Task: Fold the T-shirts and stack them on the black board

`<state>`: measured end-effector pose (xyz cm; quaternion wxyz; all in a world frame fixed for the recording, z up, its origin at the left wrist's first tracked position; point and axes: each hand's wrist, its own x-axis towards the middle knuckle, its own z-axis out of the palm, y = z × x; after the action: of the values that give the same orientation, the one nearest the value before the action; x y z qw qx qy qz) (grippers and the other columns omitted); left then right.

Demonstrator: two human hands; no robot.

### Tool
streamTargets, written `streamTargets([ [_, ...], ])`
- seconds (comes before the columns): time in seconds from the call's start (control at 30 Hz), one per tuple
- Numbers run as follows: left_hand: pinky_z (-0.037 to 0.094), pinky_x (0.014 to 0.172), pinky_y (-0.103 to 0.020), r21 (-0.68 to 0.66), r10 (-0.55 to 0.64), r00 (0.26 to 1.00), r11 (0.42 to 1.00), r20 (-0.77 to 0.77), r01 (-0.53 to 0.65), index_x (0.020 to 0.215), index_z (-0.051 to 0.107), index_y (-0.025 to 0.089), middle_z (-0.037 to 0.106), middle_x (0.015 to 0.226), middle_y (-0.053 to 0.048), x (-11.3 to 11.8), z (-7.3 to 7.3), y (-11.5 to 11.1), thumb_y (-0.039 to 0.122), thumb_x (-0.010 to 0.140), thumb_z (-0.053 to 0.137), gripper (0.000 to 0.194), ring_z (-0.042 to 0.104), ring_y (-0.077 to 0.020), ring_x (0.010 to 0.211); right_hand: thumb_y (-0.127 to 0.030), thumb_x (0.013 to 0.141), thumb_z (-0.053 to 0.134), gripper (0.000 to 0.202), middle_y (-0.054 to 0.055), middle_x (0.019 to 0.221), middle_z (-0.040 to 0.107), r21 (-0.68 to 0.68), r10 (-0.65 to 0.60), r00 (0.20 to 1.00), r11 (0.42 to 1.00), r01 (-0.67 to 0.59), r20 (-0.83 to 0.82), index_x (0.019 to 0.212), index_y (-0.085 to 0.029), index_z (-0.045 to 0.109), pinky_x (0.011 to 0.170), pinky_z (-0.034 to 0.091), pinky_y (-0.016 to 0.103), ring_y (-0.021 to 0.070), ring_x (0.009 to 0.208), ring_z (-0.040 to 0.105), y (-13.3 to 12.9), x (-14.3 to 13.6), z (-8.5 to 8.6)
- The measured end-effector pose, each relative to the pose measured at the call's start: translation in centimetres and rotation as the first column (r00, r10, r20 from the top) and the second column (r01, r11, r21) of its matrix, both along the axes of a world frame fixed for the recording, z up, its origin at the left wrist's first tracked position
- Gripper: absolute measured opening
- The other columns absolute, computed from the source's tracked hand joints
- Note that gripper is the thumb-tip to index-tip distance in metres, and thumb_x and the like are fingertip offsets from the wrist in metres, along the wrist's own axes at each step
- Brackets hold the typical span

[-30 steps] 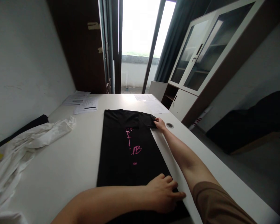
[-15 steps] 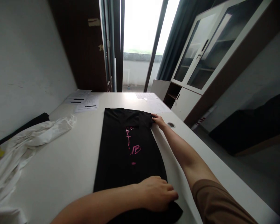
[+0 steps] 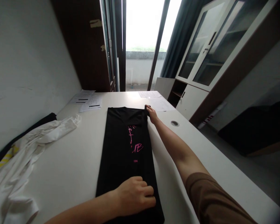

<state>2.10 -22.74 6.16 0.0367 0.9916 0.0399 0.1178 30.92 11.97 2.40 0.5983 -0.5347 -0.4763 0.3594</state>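
A black shirt with pink lettering lies lengthwise on the white table, its right side folded inward in a long strip. My left hand is closed on the fabric near the shirt's lower right part, fingers curled. At the far right corner of the shirt, my right hand pinches the black cloth, a small piece of it standing up at the fingertips. Under and right of the shirt runs a raised white edge or cloth; which of these I cannot tell.
A crumpled white garment lies at the left, beside a black and yellow one. Papers rest at the back left, more sheets at the back right. A round cable hole sits near the right edge.
Both hands have moved left with the shirt's right side, which now lies further inward and straighter. The view has shifted slightly.
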Motion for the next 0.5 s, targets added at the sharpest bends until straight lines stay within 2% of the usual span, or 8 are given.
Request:
streamTargets([
  [0.1, 0.036, 0.064, -0.03, 0.021, 0.054, 0.998, 0.998, 0.04, -0.055, 0.099, 0.058, 0.023, 0.061, 0.089, 0.002, -1.8, 0.1, -0.4, 0.023, 0.103, 0.052, 0.008, 0.053, -0.0126, 0.071, -0.045, 0.092, 0.053, 0.057, 0.006, 0.144, 0.06, 0.053, 0.039, 0.999, 0.998, -0.04, 0.022, 0.143, -0.021, 0.058, 0.112, 0.044, 0.04, 0.0218, 0.132, 0.056, 1.5, -3.6, 1.0],
  [0.23, 0.036, 0.065, -0.031, 0.025, 0.122, 0.991, 0.992, 0.058, -0.124, 0.098, 0.058, 0.023, 0.059, 0.087, 0.002, -3.9, -0.3, -0.8, 0.021, 0.102, 0.053, 0.007, 0.05, -0.0133, 0.07, -0.045, 0.096, 0.048, 0.058, 0.005, 0.148, 0.056, 0.072, 0.104, 0.991, 0.991, -0.11, 0.082, 0.148, -0.022, 0.053, 0.116, 0.038, 0.039, 0.0202, 0.137, 0.052, 3.1, -9.1, 1.7],
  [0.37, 0.035, 0.065, -0.032, 0.026, 0.159, 0.986, 0.987, 0.053, -0.16, 0.096, 0.058, 0.022, 0.057, 0.084, 0.002, -5.9, -0.9, -1.2, 0.02, 0.098, 0.056, 0.004, 0.048, -0.0143, 0.071, -0.045, 0.098, 0.045, 0.059, 0.004, 0.152, 0.052, 0.038, 0.136, 0.953, 0.988, -0.151, 0.271, 0.151, -0.02, 0.05, 0.118, 0.034, 0.036, 0.02, 0.141, 0.047, 3.7, -14.9, 1.6],
  [0.5, 0.036, 0.07, -0.035, -0.015, 0.144, 0.989, 0.989, 0.043, -0.144, 0.091, 0.057, 0.021, 0.058, 0.085, 0.001, -7.2, -1.0, -1.2, 0.027, 0.09, 0.066, 0.011, 0.051, -0.0175, 0.08, -0.044, 0.101, 0.044, 0.056, 0.005, 0.154, 0.049, -0.034, 0.161, 0.834, 0.985, -0.169, 0.528, 0.151, -0.021, 0.05, 0.118, 0.033, 0.034, 0.022, 0.143, 0.044, 3.5, -20.2, 1.0],
])
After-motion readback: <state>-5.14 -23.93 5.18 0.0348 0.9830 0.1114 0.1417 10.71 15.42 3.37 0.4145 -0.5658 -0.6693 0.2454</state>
